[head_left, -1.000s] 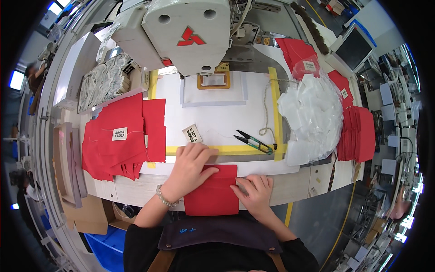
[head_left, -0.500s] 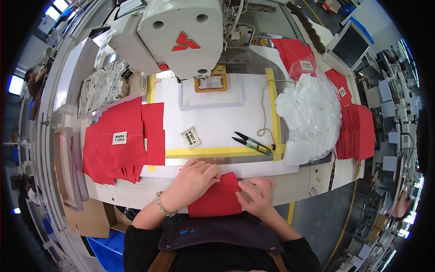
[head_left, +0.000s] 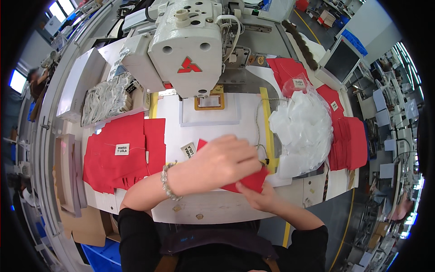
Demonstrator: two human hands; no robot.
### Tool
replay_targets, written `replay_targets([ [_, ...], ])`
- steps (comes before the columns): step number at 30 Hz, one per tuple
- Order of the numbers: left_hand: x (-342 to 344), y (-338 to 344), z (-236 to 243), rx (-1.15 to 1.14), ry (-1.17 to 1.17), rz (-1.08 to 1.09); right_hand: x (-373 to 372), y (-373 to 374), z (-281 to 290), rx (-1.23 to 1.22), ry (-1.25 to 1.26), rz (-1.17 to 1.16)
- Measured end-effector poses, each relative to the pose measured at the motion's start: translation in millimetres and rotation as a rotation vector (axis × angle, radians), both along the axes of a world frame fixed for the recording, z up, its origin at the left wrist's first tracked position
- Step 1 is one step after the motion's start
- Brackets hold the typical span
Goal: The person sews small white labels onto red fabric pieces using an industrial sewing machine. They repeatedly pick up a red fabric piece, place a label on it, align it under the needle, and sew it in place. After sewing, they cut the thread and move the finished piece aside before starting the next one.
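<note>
My left hand (head_left: pixel 224 158), its wrist wearing a beaded bracelet (head_left: pixel 168 182), reaches across a red fabric piece (head_left: pixel 254 180). Its fingers are bent and close together, a little blurred, and the fingertips are out of sight, so what they hold cannot be made out. My right hand (head_left: pixel 257 196) grips the fabric's near right edge, thumb on top. One red corner shows left of my left hand, beside a loose pale label (head_left: pixel 188 150). The green-handled thread snips are hidden behind the left hand.
A white sewing machine head (head_left: pixel 186 54) stands ahead over an orange-brown frame (head_left: pixel 209 102). Red pieces (head_left: pixel 122 163) with a label lie left, below a box of labels (head_left: pixel 106 99). At right are a bag of white pieces (head_left: pixel 301 131) and a red stack (head_left: pixel 351 143).
Both hands and the red fabric have moved forward from the table's near edge. My left hand has crossed right over the fabric, covering the snips. The view has shifted slightly.
</note>
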State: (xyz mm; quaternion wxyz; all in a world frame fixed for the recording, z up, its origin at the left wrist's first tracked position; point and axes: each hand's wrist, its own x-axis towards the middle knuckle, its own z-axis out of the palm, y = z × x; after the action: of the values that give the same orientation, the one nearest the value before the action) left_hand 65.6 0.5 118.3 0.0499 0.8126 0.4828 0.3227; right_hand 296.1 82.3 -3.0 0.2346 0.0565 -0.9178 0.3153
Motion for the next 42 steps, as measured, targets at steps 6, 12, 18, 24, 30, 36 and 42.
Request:
replay_targets([
  [6, -17, 42, -16, 0.174, -0.038, 0.28, -50, 79, 58, -0.873, -0.156, -0.369],
  [12, -34, 32, -101, 0.055, 0.482, 0.241, -59, 110, 49, -1.281, -0.248, -0.405],
  [18, -46, 28, -120, 0.15, 0.578, 0.131, -49, 115, 33, -0.999, -0.296, -0.395],
  [24, -30, 40, -116, 0.246, 0.474, 0.201, -49, 104, 55, -1.482, -0.327, -0.45],
  [30, -38, 39, -115, 0.27, 0.523, 0.176, -46, 104, 35, -1.298, -0.257, -0.351],
  [36, -55, 26, -115, 0.301, 0.584, 0.145, -50, 97, 37, -1.032, -0.298, -0.318],
  [42, -66, 19, -115, 0.29, 0.611, 0.157, -62, 93, 52, -0.808, -0.45, -0.408],
])
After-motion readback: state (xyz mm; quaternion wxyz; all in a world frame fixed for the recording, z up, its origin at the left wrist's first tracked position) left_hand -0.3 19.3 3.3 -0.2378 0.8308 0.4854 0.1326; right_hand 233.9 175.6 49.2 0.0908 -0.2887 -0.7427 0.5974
